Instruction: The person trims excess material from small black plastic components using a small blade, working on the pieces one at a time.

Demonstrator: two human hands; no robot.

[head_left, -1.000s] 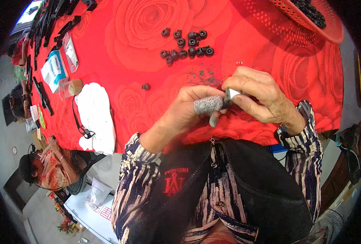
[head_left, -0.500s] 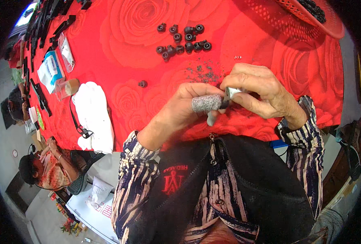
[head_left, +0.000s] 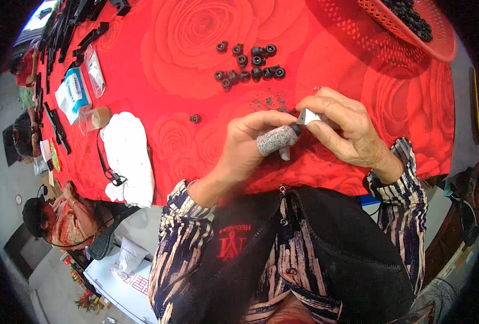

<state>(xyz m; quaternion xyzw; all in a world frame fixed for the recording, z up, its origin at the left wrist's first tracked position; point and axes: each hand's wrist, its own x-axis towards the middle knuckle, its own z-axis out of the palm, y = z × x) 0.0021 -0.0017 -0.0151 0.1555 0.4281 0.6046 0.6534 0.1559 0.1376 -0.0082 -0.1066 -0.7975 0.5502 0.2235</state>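
Observation:
My left hand (head_left: pixel 239 143), with a grey speckled sleeve (head_left: pixel 274 141) over its thumb, pinches a small black plastic part (head_left: pixel 297 129). Most of that part is hidden by the fingers. Against its end, my right hand (head_left: pixel 353 129) presses a small flat metal blade (head_left: pixel 306 116), pale and angled at the corner. Black shavings (head_left: pixel 272 101) lie on the red cloth just beyond both hands. Farther off sits a cluster of several round black parts (head_left: pixel 257 60) with holes in them, and a single similar one (head_left: pixel 195 118) lies to the left.
A red perforated basket (head_left: pixel 443 49) heaped with black parts stands at the far right. On the left are a white cloth (head_left: pixel 126 156), a clear cup (head_left: pixel 95 120) of brown liquid, a blue-and-white packet (head_left: pixel 72 94) and long black pieces (head_left: pixel 56 127). Another person (head_left: pixel 72 221) sits at the left.
The view has shifted slightly, so the table things appear a little lower and to the right. Both hands stay together, the blade still at the black part, its angle changed a little.

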